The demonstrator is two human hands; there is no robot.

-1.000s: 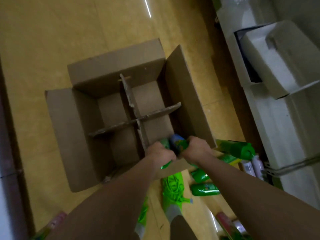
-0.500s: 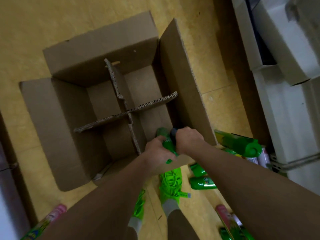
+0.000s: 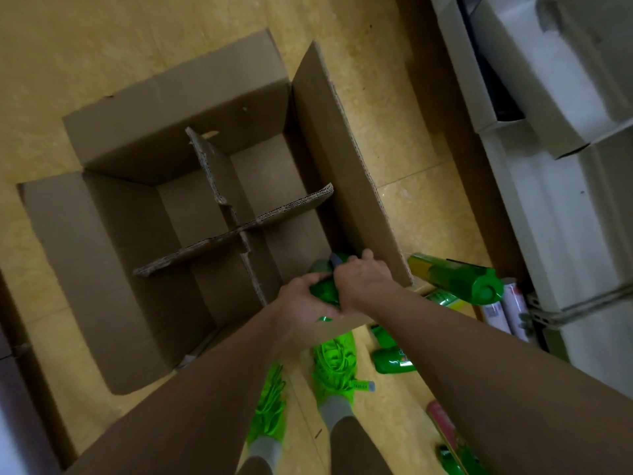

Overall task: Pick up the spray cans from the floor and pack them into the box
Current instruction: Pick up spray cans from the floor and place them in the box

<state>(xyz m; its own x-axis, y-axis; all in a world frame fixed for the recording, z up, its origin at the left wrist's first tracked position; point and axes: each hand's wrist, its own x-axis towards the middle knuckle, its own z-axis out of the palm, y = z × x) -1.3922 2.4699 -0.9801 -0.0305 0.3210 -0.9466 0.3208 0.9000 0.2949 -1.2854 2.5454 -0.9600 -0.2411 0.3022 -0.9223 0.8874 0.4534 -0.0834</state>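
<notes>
An open cardboard box point(image 3: 102, 255) with a cross-shaped divider point(image 3: 239, 228) stands on the floor. Over its near right compartment my left hand point(image 3: 303, 299) grips a green spray can point(image 3: 325, 289). Close beside it my right hand point(image 3: 363, 279) holds a second can point(image 3: 337, 259) with a dark top; most of that can is hidden by my fingers. Both hands sit at the box's near rim. More green cans point(image 3: 455, 277) lie on the floor to the right of the box.
White boxes point(image 3: 561, 207) are stacked along the right side. Pale cans point(image 3: 507, 311) lie against them, a green can point(image 3: 394, 361) by my right shoe point(image 3: 337, 365), and a pink one point(image 3: 442, 419) at lower right. Yellow tiled floor surrounds the box.
Both hands have sunk a little lower into the near right compartment with the cans. My view has shifted, so the box now sits slightly lower and further right.
</notes>
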